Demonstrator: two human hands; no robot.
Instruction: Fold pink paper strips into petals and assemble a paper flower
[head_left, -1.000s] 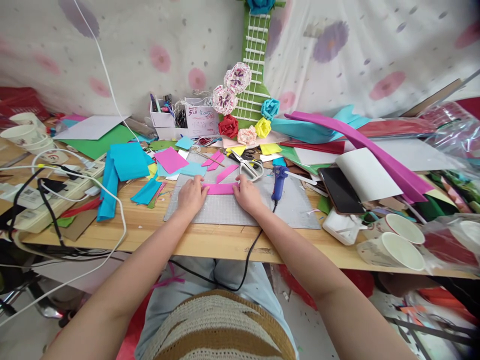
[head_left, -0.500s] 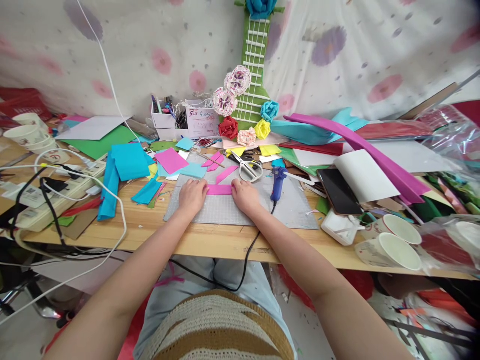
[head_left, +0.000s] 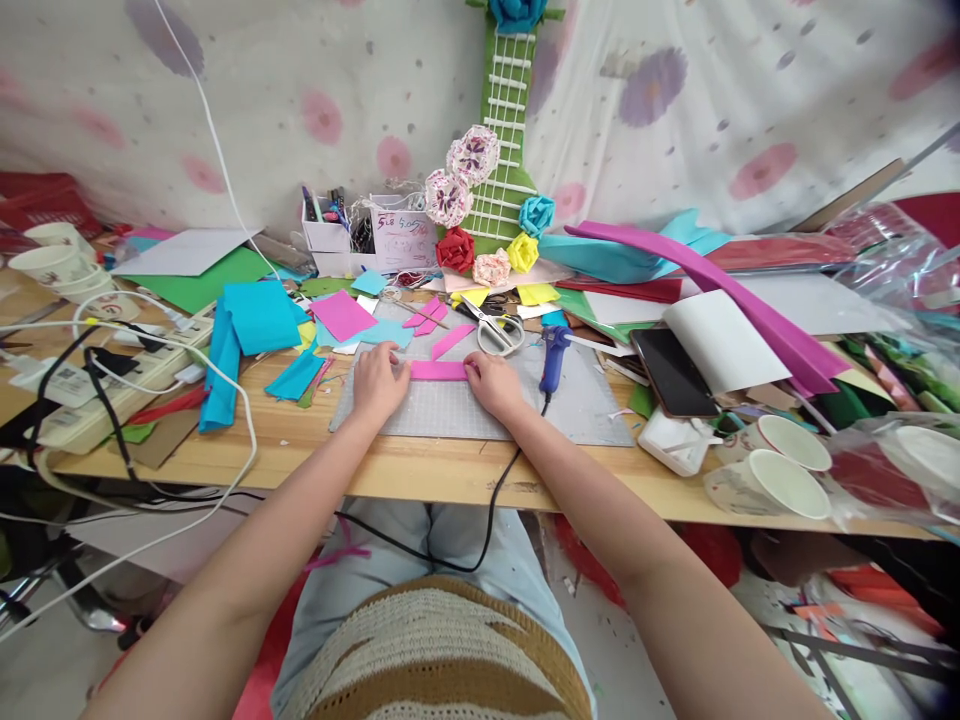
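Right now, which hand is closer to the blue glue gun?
Right: the right hand touches the pink strip, just left of the glue gun. The left hand is farther off, by the strip's left end.

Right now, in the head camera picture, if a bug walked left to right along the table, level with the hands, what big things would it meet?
Power strip, big blue paper piece, left hand, pink strip, right hand, blue glue gun, black phone.
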